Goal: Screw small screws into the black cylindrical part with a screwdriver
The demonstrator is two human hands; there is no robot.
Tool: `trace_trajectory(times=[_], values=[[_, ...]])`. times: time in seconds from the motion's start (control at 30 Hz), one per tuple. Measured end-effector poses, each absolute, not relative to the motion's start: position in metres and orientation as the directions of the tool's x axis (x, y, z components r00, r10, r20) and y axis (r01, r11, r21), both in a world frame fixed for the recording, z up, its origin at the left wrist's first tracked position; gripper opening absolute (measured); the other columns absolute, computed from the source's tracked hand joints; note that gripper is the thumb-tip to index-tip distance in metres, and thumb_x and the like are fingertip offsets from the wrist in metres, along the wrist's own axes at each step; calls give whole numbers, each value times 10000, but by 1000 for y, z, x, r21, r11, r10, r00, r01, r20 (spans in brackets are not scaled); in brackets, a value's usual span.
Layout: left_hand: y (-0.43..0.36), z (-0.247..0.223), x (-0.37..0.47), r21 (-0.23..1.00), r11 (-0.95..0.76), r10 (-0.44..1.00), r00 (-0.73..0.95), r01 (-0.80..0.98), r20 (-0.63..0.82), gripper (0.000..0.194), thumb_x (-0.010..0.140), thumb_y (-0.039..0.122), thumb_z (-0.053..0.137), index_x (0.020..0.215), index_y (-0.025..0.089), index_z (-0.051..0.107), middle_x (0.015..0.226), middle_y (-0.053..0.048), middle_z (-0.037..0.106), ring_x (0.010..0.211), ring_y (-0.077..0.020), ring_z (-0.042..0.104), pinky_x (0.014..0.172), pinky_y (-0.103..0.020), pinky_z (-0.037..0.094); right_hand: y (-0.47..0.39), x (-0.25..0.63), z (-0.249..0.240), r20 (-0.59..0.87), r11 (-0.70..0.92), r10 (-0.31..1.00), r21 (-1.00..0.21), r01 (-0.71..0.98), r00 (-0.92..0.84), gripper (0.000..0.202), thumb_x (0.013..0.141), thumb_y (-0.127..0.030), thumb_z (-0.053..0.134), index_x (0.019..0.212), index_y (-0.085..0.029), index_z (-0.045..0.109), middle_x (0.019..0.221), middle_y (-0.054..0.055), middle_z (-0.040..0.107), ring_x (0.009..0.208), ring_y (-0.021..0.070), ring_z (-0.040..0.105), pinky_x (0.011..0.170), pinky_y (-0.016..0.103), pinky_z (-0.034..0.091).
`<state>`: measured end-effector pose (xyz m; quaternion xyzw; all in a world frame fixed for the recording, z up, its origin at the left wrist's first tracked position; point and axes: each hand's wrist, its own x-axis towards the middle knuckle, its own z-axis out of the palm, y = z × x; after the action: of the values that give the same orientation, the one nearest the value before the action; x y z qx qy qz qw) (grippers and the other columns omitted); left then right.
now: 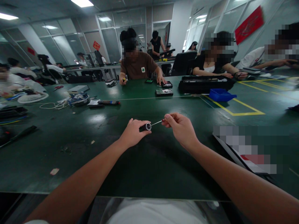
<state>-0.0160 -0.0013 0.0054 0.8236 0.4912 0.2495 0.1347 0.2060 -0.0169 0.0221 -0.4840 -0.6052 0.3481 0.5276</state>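
My left hand (132, 133) is closed around a small black cylinder (147, 126), whose round end with a silver ring faces toward me. Opposite it, my right hand (183, 129) pinches a thin screwdriver (157, 123) with a slim metal shaft; its handle is mostly covered by the fingers. The shaft points left, and its tip meets the ringed end of the cylinder. Whether the tip sits inside or only touches the rim, I cannot tell. Both hands are raised over the green table (149, 168).
Across the table a person in a brown shirt (137, 65) handles a circuit-like part near a hard drive (164, 92). A blue bin (220, 95) stands right of centre, before a long black casing (205, 84). Cables (78, 99) and a pen-shaped tool (109, 102) lie left.
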Motion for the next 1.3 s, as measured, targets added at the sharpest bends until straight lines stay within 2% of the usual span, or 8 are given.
trace_trajectory(times=[0.2, 0.47, 0.57, 0.67, 0.83, 1.03, 1.2, 1.3], values=[[-2, 6, -16, 480, -484, 875, 394, 732, 281, 387, 858, 377, 717, 1236, 320, 655, 1255, -9, 681, 1170, -258, 571, 1166, -574, 230, -15, 203, 19, 208, 204, 976, -977, 69, 63, 293, 879, -454, 645, 900, -167, 697, 817, 63, 739, 767, 177, 681, 775, 350, 538], [-2, 7, -16, 470, -490, 872, 400, 735, 284, 388, 865, 377, 707, 1240, 293, 654, 1239, -22, 687, 1128, -258, 582, 1116, -529, 322, -15, 202, 21, 124, 121, 988, -992, 31, 89, 283, 861, -447, 651, 844, -167, 687, 799, 76, 736, 716, 173, 661, 720, 339, 533], [-2, 5, -17, 461, -495, 869, 402, 737, 290, 377, 862, 389, 708, 1227, 308, 660, 1231, -13, 691, 1129, -263, 582, 1120, -542, 307, -18, 204, 26, 179, 165, 981, -972, 165, 72, 326, 857, -495, 646, 824, -174, 689, 754, 61, 731, 686, 167, 656, 673, 311, 508], [-1, 5, -18, 462, -496, 868, 400, 735, 295, 380, 858, 389, 713, 1226, 311, 658, 1240, -7, 687, 1137, -258, 583, 1132, -547, 292, -24, 206, 33, 238, 178, 969, -853, 491, 61, 458, 855, -597, 614, 641, -193, 636, 517, 7, 622, 475, 131, 537, 534, 287, 403], [-1, 6, -18, 480, -468, 883, 372, 742, 286, 392, 856, 374, 720, 1232, 284, 655, 1241, -28, 686, 1159, -250, 583, 1159, -552, 261, -28, 207, 36, 193, 141, 981, -753, 642, 11, 631, 895, -692, 469, 509, -204, 571, 416, -2, 526, 404, 130, 492, 486, 296, 339], [0, 5, -21, 474, -476, 878, 370, 741, 304, 368, 865, 381, 703, 1216, 276, 662, 1201, -35, 704, 1108, -253, 606, 1132, -552, 293, -25, 208, 35, 187, 184, 980, -726, 663, -67, 471, 927, -602, 493, 698, -214, 628, 545, 10, 639, 495, 168, 578, 531, 315, 384], [1, 8, -23, 470, -458, 885, 342, 755, 315, 366, 867, 384, 697, 1217, 282, 664, 1195, -36, 707, 1076, -262, 622, 1115, -553, 312, -21, 209, 28, 289, 332, 943, -755, 566, -167, 148, 908, -365, 594, 939, -226, 635, 872, 52, 741, 759, 208, 680, 683, 342, 476], [1, 9, -23, 469, -451, 889, 335, 760, 312, 369, 868, 379, 697, 1222, 282, 662, 1206, -38, 703, 1100, -263, 618, 1122, -550, 304, -21, 209, 27, 279, 350, 937, -769, 535, -212, 206, 930, -409, 555, 981, -228, 639, 800, 30, 723, 711, 196, 666, 668, 335, 468]])
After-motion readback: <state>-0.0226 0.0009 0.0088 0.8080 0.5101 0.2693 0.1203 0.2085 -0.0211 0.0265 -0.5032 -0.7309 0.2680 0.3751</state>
